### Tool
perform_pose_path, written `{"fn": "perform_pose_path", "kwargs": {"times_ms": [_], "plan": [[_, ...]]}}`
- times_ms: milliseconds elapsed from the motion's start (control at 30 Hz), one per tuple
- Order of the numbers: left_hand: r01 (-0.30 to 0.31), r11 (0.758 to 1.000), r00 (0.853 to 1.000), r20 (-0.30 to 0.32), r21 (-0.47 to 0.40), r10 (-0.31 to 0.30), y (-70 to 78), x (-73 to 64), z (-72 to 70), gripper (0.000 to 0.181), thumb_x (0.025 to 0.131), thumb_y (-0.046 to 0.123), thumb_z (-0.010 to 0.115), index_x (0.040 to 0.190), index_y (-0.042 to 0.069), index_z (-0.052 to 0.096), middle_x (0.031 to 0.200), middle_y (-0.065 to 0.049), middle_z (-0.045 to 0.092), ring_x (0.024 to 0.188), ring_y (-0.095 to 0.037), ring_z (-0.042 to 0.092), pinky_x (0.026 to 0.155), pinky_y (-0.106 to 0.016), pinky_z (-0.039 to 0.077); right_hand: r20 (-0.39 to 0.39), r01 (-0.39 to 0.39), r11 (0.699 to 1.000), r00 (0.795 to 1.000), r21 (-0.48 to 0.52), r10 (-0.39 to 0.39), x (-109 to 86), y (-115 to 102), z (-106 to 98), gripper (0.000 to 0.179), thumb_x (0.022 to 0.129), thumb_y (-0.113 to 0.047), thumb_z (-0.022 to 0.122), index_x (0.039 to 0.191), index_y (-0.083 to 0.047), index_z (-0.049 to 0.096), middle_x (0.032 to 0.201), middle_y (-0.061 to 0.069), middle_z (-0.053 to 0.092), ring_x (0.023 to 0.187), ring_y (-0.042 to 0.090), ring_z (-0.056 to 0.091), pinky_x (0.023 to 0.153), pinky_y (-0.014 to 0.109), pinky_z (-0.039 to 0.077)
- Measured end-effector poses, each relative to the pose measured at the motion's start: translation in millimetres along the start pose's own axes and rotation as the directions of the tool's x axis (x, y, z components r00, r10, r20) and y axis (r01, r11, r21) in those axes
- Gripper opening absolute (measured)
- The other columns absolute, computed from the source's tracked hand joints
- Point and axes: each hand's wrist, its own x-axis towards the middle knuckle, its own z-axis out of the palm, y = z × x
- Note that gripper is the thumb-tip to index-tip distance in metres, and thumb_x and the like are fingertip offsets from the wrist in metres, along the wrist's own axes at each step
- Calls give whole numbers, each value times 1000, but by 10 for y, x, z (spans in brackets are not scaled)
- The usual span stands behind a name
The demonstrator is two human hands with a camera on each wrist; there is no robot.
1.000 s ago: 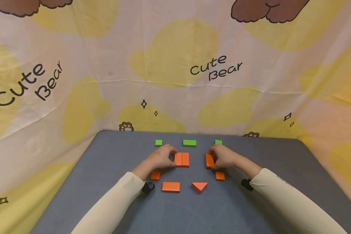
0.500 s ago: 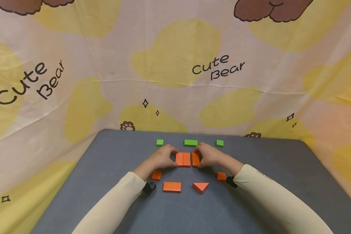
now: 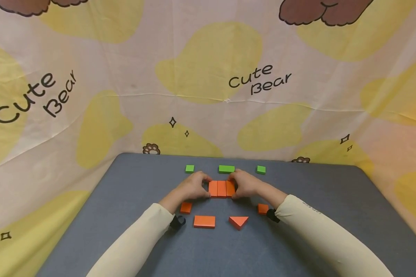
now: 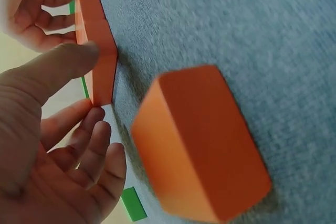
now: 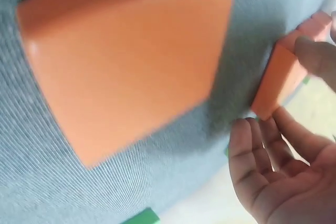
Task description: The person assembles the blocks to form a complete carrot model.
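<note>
Three upright orange rectangular blocks stand side by side as one row in the middle of the table in the head view. My left hand point(image 3: 193, 186) pinches the left block point(image 3: 213, 188), thumb at its near end and index finger at its far end; its other fingers are loosely bent in the left wrist view. Likewise, my right hand point(image 3: 245, 184) pinches the right block point(image 3: 230, 187) by its two ends. Between them lies the middle block point(image 3: 222, 188), its sides flush with its neighbours. In the right wrist view, thumb and fingertips meet the right block point(image 5: 278, 77).
Behind the row lie a green rectangular block point(image 3: 227, 169) and two small green blocks point(image 3: 189, 168). Nearer are a small orange block point(image 3: 186, 207) by the left wrist, another orange block point(image 3: 263, 209) by the right, an orange rectangle point(image 3: 204, 221) and an orange triangle point(image 3: 239, 221).
My right hand has slid its orange block leftward across the table until it closed the gap to the other two. The left hand has stayed in place on the left block.
</note>
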Motion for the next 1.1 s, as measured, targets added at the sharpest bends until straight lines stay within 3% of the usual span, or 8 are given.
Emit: {"fn": "perform_pose_path", "kwargs": {"times_ms": [200, 433, 700, 933, 1100], "plan": [[8, 999, 1000, 0, -37, -8, -3, 10, -20, 51, 75, 18, 81, 123, 8, 66, 125, -9, 59, 109, -22, 56, 98, -43, 47, -37, 27, 997, 999, 69, -25, 57, 112, -168, 52, 75, -16, 79, 122, 0, 62, 114, 15, 61, 101, 30, 60, 85, 41, 52], [14, 1000, 1000, 10, -11, -14, 21, 24, -61, 51, 74, 19, 82, 121, 9, 68, 123, -8, 61, 107, -21, 56, 97, -43, 47, -115, 1, 992, 993, 126, 14, 292, 304, -243, 41, 80, -17, 75, 118, -4, 64, 114, 15, 64, 102, 29, 61, 85, 42, 52], [26, 1000, 1000, 14, 0, -26, 21, 10, -52, 51, 73, 19, 83, 121, 11, 68, 122, -6, 61, 104, -19, 55, 96, -41, 47, -118, -7, 995, 993, 102, 19, 494, 406, -163, 36, 80, -13, 74, 112, 0, 66, 110, 16, 67, 100, 29, 64, 88, 41, 53], [25, 1000, 1000, 18, 0, -25, 31, 29, -43, 50, 74, 19, 83, 121, 11, 68, 123, -6, 61, 110, -20, 56, 98, -42, 47, -113, 20, 1000, 993, -4, -21, 545, 395, -173, 31, 81, -11, 73, 110, 2, 69, 107, 16, 69, 98, 28, 64, 88, 41, 52], [23, 999, 999, 22, 23, -23, 51, 19, -50, 50, 74, 20, 83, 121, 10, 68, 121, -6, 61, 108, -21, 57, 96, -42, 47, -100, 41, 999, 994, -10, -42, 545, 350, -194, 29, 80, -12, 74, 106, 0, 71, 102, 13, 71, 94, 25, 65, 86, 38, 53]]}}
